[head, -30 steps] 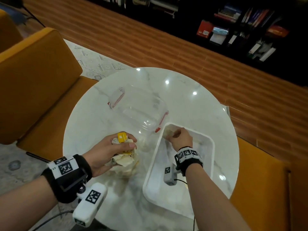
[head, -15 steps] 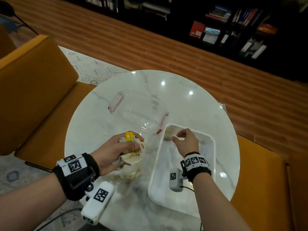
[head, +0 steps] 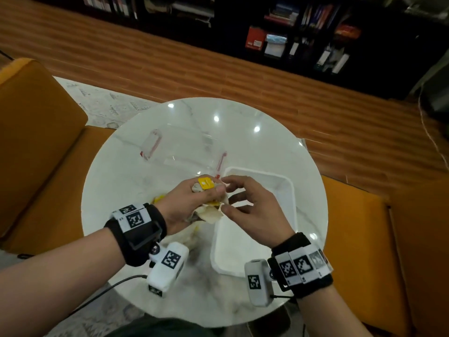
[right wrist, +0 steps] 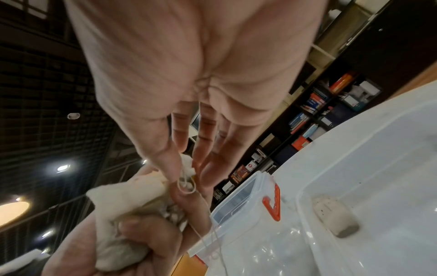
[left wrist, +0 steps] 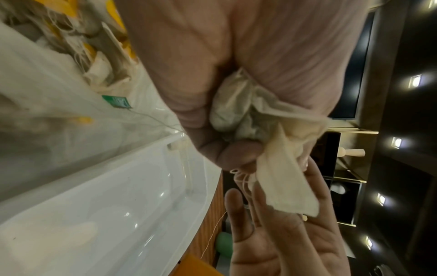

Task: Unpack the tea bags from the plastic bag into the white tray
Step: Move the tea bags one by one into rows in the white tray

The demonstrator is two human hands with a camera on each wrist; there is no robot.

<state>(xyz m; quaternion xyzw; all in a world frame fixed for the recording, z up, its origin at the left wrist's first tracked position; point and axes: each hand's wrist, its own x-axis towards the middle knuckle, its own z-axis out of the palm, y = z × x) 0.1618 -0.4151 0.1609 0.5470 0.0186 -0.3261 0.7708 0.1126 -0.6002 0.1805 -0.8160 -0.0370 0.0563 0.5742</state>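
My left hand grips a bundle of cream tea bags with a yellow tag on top, held above the table beside the white tray. One tea bag hangs out of the fist. My right hand is at that bundle with spread, nearly straight fingers touching the hanging bag and its string. The plastic bag, with several tea bags inside, lies under my left hand. A single tea bag lies in the tray.
An empty clear box with red latches stands on the round marble table just beyond my hands, touching the tray's far left corner. Orange seats flank the table. Dark bookshelves stand far behind.
My right hand left a tea bag in the tray's far corner and moved left to the bundle. My left hand lifted the bundle off the plastic bag, toward the tray.
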